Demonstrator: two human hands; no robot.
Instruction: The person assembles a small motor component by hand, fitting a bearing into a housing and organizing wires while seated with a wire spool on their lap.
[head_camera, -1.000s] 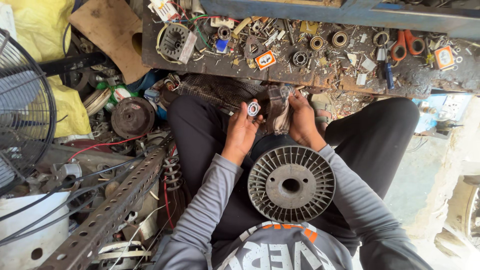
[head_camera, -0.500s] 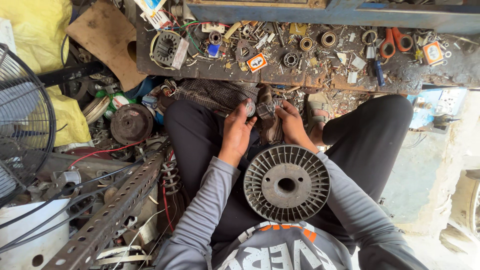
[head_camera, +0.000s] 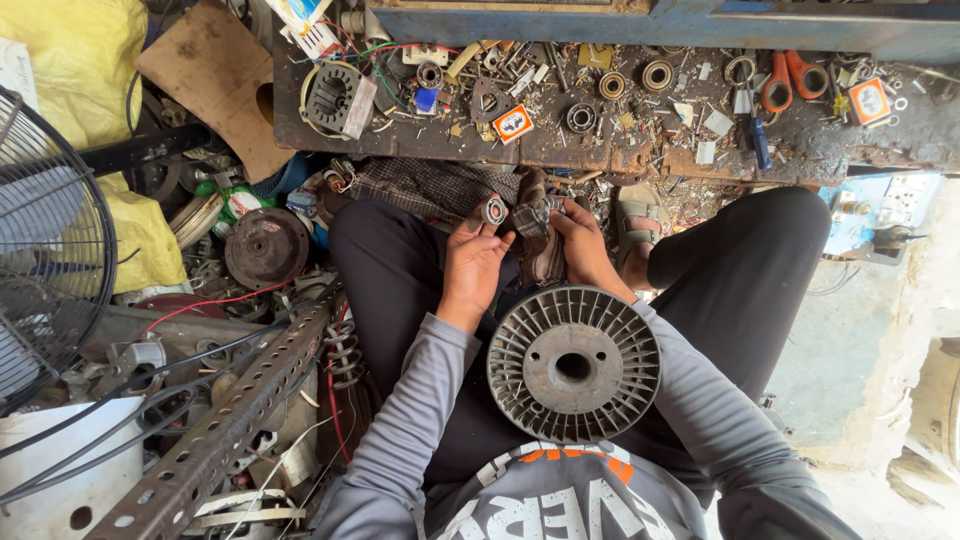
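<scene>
My left hand (head_camera: 472, 265) holds a small round metal bearing (head_camera: 494, 211) between its fingertips, above my left thigh. Right beside it, my right hand (head_camera: 585, 250) grips a small dark metal part (head_camera: 534, 217) together with a dirty cloth (head_camera: 543, 262). The two hands nearly touch at the fingertips. A round grey finned metal disc (head_camera: 573, 364) with a hole in its middle lies on my lap, just below both hands. My legs are in black trousers and my sleeves are grey.
A low dark workbench (head_camera: 620, 150) ahead is strewn with bearings, small parts, a fan motor winding (head_camera: 335, 97) and orange-handled pliers (head_camera: 790, 80). On the left stand a fan guard (head_camera: 45, 250), a perforated steel angle bar (head_camera: 220, 430), a rusty round rotor (head_camera: 267, 246), wires and a yellow sack.
The view has shifted slightly. My hands have dropped a little closer to my lap, with the bearing still in the left and the part and cloth in the right.
</scene>
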